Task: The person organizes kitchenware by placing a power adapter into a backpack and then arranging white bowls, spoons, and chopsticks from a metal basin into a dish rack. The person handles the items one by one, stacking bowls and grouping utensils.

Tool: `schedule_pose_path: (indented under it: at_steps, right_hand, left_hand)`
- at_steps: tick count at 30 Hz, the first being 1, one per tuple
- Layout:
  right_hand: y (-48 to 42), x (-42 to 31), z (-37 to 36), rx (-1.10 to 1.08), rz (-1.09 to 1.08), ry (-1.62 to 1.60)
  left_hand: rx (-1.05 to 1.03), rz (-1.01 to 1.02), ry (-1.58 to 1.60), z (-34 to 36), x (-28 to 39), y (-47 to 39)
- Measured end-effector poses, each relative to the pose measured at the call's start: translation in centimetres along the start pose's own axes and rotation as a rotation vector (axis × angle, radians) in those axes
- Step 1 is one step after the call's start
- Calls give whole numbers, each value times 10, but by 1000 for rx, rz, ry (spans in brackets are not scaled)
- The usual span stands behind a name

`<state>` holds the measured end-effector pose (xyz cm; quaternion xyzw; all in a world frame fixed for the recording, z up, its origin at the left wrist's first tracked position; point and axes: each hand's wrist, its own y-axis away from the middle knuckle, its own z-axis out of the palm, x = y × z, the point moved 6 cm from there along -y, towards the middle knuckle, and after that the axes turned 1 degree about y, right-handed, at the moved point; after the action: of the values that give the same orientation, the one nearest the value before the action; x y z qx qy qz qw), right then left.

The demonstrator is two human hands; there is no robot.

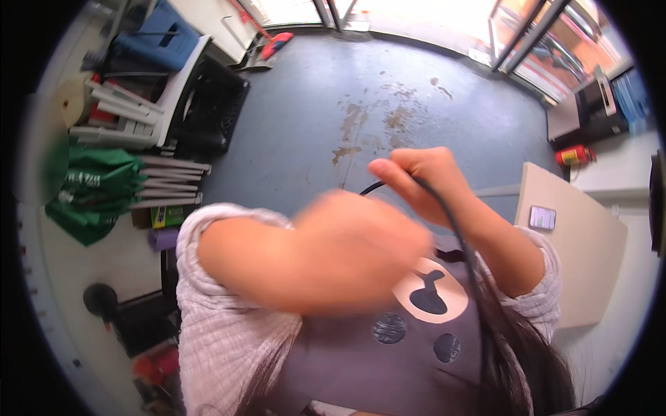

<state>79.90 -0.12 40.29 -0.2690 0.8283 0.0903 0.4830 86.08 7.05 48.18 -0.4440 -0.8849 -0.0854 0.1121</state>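
Note:
Close to the camera, my left hand is a large blurred shape in front of my chest. Its fingers look curled, but what they hold, if anything, is hidden. Beyond it and to its right, my right hand pinches a thin black cable between thumb and fingers. One part of the cable curves leftward and passes out of sight behind the left hand. The other part runs down beside my long hair. I wear a dark apron with an animal-face design over a light, rolled-sleeve top.
A beige tabletop with a smartphone is at right, near a red fire extinguisher. On the left are a white table, a black chair and a green cloth by folded metal legs. Glass doors stand beyond the worn blue-grey floor.

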Motion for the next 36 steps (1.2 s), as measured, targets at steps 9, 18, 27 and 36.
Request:
schedule_pose_path:
  at_steps: [9, 18, 27, 36]
  right_hand:
    - [43, -62, 72, -149, -243, 13]
    - [109, -235, 2, -421, -503, -646]
    - [165, -194, -112, -258, -716, -616]
    - [147, -240, -100, -108, -962, -539]
  left_hand:
    - [-43, 544, 905, 137, 129, 12]
    - [591, 202, 742, 46, 61, -128]
    - [706, 886, 517, -85, 96, 52]
    - [1590, 826, -230, -160, 91, 144]
